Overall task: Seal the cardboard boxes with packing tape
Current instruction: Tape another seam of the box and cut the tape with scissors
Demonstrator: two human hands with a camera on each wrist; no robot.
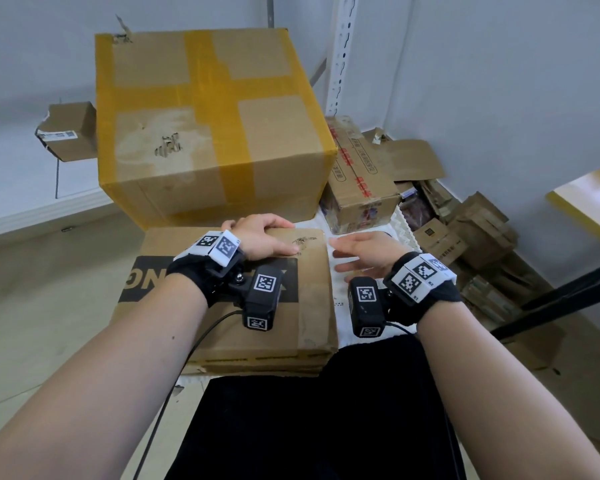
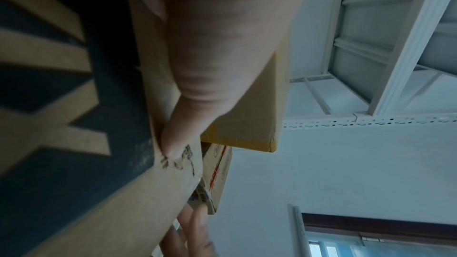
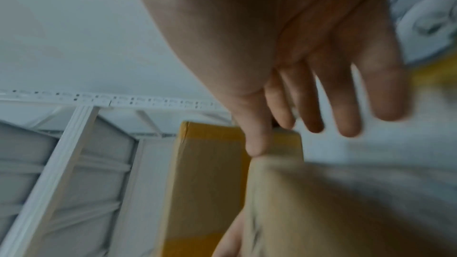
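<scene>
Flat cardboard box (image 1: 229, 299) with black printed lettering lies right in front of the person, on a white surface (image 1: 364, 327); left hand (image 1: 262, 239) rests on its far right corner, thumb laid along the top face, fingers curled over the far edge, so it grips that corner; left wrist view shows the thumb (image 2: 173, 140) pressed on the cardboard by a small tear. Right hand (image 1: 364, 254) just beside the box's right edge, fingers straight and spread, holding nothing; whether it touches the box I cannot tell, right wrist view is blurred. Behind the flat box, touching it, stands a large box (image 1: 208, 123) already crossed with yellow packing tape (image 1: 219, 98); to its right an open printed carton (image 1: 361, 174), then a loose pile of flattened cardboard (image 1: 471, 230) by the wall; white metal shelf upright (image 1: 340, 53) behind.
</scene>
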